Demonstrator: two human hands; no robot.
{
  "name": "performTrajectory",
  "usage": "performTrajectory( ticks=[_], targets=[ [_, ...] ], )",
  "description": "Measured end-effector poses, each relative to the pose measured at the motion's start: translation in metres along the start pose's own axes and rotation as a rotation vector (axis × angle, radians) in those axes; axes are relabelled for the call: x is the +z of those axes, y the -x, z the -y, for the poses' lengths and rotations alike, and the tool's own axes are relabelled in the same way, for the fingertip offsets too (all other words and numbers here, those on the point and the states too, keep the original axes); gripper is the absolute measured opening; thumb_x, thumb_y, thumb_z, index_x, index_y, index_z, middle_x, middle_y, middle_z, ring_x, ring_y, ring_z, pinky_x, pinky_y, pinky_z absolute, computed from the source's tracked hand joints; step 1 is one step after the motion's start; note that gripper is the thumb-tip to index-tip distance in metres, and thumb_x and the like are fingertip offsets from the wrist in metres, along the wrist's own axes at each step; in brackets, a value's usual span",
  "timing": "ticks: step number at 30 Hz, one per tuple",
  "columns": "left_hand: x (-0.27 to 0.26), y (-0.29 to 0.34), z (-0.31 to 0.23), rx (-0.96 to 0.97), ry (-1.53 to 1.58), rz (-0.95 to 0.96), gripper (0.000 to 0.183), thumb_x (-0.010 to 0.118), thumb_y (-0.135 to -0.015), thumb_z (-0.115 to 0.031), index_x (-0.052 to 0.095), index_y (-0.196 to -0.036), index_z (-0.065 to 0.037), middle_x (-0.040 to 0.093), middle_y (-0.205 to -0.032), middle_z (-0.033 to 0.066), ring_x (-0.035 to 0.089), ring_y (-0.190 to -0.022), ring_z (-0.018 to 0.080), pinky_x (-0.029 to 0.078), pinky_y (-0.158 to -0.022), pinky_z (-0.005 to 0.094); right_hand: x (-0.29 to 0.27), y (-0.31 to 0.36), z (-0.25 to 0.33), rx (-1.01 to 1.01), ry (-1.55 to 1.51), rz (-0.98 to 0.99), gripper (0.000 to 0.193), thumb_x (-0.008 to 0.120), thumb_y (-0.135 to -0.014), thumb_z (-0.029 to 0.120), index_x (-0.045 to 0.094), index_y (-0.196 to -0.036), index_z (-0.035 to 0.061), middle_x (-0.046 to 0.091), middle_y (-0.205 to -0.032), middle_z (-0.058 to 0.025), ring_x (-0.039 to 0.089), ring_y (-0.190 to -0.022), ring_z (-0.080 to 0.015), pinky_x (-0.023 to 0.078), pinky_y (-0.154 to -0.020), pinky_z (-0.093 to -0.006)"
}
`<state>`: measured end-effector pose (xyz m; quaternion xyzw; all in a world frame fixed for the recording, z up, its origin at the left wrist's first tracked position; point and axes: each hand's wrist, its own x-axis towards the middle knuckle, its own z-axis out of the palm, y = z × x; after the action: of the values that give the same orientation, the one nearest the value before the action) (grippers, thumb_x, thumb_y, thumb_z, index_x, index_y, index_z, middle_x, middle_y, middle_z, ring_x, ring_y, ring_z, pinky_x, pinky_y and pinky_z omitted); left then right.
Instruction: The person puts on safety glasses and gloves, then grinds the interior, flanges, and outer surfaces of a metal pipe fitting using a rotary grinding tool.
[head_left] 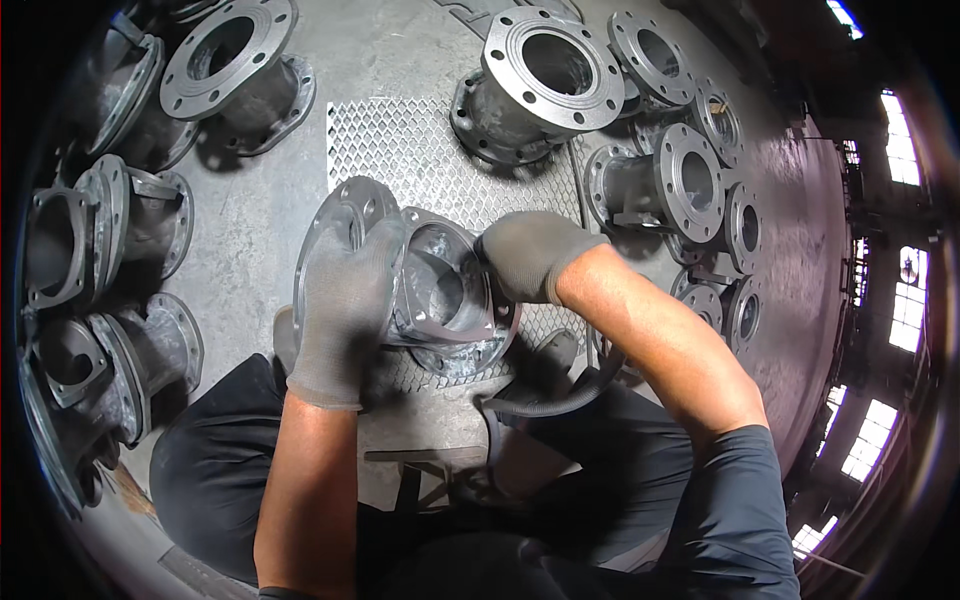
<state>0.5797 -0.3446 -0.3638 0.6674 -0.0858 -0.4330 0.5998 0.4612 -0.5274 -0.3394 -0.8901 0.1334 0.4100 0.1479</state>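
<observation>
Between my knees, a grey flanged pipe casting (pixel 425 325) sits on the metal mesh, its round bore facing up and a flange on its left side. My left hand (pixel 350 290), in a grey work glove, grips that left flange, fingers over its upper edge. At the casting's right rim is my gloved right hand (pixel 535 250), curled closed with its back toward me. Its fingers are mostly hidden; a dark shape shows beneath them, but what it holds cannot be made out. A ribbed grey hose (pixel 560 402) curves below my right forearm.
Beyond the casting lies diamond-patterned mesh (pixel 390 140). A large flanged casting (pixel 555 70) stands at its far right, another (pixel 235 70) at far left. More castings crowd the left (pixel 150 225) and right (pixel 690 185). A low stool-like frame (pixel 430 455) is between my legs.
</observation>
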Motion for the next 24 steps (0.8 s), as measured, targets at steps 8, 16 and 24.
performTrajectory(
  ticks=[8, 16, 24],
  targets=[
    [0.004, 0.003, 0.0, -0.04, 0.022, 0.003, 0.048, 0.059, -0.107, -0.009, 0.05, -0.152, 0.008, 0.066, -0.134, 0.0136, 0.064, -0.12, 0.018, 0.053, -0.102, 0.0308, -0.004, -0.004, 0.003, -0.02, 0.034, 0.057, 0.024, 0.072, -0.088, 0.011, 0.082, -0.108, 0.0011, 0.079, -0.112, -0.0233, 0.077, -0.108, -0.0393, 0.061, -0.091, -0.0457],
    [0.007, 0.012, -0.003, -0.037, 0.021, 0.029, 0.046, 0.059, -0.106, -0.009, 0.053, -0.148, 0.008, 0.067, -0.13, 0.0121, 0.064, -0.115, 0.0165, 0.053, -0.099, 0.0301, 0.002, 0.0, 0.008, -0.004, 0.035, 0.079, 0.025, 0.072, -0.088, 0.01, 0.081, -0.11, 0.0008, 0.078, -0.114, -0.0235, 0.076, -0.109, -0.039, 0.06, -0.093, -0.0453],
    [0.009, 0.012, -0.002, -0.011, -0.052, 0.004, 0.045, 0.059, -0.105, -0.009, 0.054, -0.147, 0.008, 0.067, -0.128, 0.0125, 0.064, -0.112, 0.0168, 0.054, -0.097, 0.0301, 0.003, 0.008, 0.004, 0.001, 0.003, 0.042, 0.025, 0.069, -0.09, 0.01, 0.081, -0.111, 0.0012, 0.078, -0.115, -0.0239, 0.076, -0.11, -0.0394, 0.06, -0.094, -0.0462]
  ],
)
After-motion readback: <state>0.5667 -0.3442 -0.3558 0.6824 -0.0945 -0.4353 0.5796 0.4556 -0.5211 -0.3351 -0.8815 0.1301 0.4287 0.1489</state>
